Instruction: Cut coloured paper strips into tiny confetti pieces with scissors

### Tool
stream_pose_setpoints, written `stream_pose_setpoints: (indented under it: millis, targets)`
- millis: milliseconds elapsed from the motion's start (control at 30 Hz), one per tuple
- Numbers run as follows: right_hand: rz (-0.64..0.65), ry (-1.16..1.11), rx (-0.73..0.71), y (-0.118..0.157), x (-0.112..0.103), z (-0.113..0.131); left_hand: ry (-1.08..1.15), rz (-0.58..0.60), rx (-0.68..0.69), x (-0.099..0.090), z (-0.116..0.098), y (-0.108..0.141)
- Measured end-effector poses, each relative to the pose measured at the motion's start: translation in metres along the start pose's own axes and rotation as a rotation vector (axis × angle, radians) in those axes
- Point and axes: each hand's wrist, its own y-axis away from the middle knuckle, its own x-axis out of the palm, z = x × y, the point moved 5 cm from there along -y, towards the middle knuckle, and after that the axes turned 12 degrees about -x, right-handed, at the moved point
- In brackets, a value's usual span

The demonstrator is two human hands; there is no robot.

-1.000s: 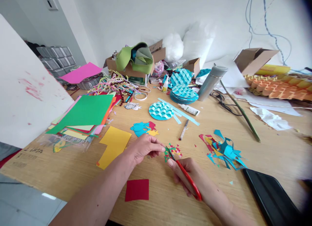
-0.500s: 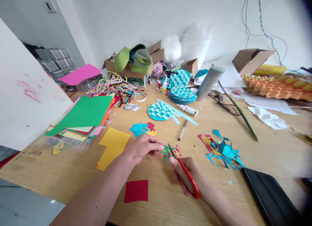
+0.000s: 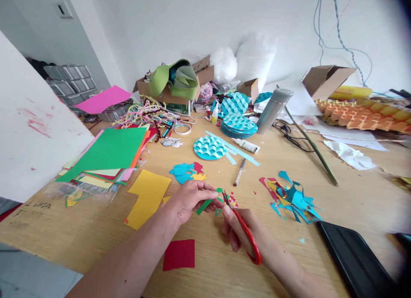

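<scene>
Pinched between the fingers of my left hand (image 3: 195, 199) is a narrow green paper strip (image 3: 204, 205). My right hand (image 3: 239, 229) grips red-handled scissors (image 3: 248, 237), whose blades point up and away, close to the strip's far end. Small green, red and yellow paper snippets (image 3: 231, 199) lie under and just beyond the blades. A yellow paper sheet (image 3: 154, 191) with a cut-out corner lies left of my left hand. Nearer to me is a dark red paper rectangle (image 3: 179, 255). Past my left hand lie a blue paper fish (image 3: 182, 173) and smaller red and yellow ones.
Blue and red paper scraps (image 3: 293, 197) are heaped to the right, near a black phone-like slab (image 3: 353, 257). A pen (image 3: 239, 173), a glue tube (image 3: 246, 145) and a woven blue disc (image 3: 209, 148) lie ahead. Coloured sheets (image 3: 109, 148) are stacked at left.
My left hand has turned, and the green strip in it now shows along its length. The scissors stay near its end. The whole view has shifted slightly.
</scene>
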Motion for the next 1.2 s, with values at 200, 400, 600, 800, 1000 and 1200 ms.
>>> stream_pose_setpoints:
  millis: [200,400,600,800,1000,1200]
  targets:
    - [0.026,-0.003,-0.004,0.0,0.0005,0.0011,-0.041,-0.066,-0.007,0.0019,0.002,0.0016]
    - [0.014,-0.018,-0.036,-0.0006,0.0012,0.0038,-0.027,-0.082,-0.002,0.0046,0.003,0.0022]
    - [0.015,-0.036,-0.045,-0.001,0.0023,0.0032,-0.03,-0.108,0.018,0.0057,0.0054,0.0015]
    - [0.019,-0.045,-0.042,0.0003,0.001,0.0005,-0.04,-0.113,0.026,0.0085,0.007,0.0016]
    - [0.014,-0.051,-0.018,-0.0002,0.0017,-0.0018,-0.037,-0.116,0.03,0.0089,0.0071,0.0018]
    - [-0.003,-0.07,0.005,0.001,0.0017,-0.0001,0.008,-0.122,0.016,0.0099,0.0063,0.0031]
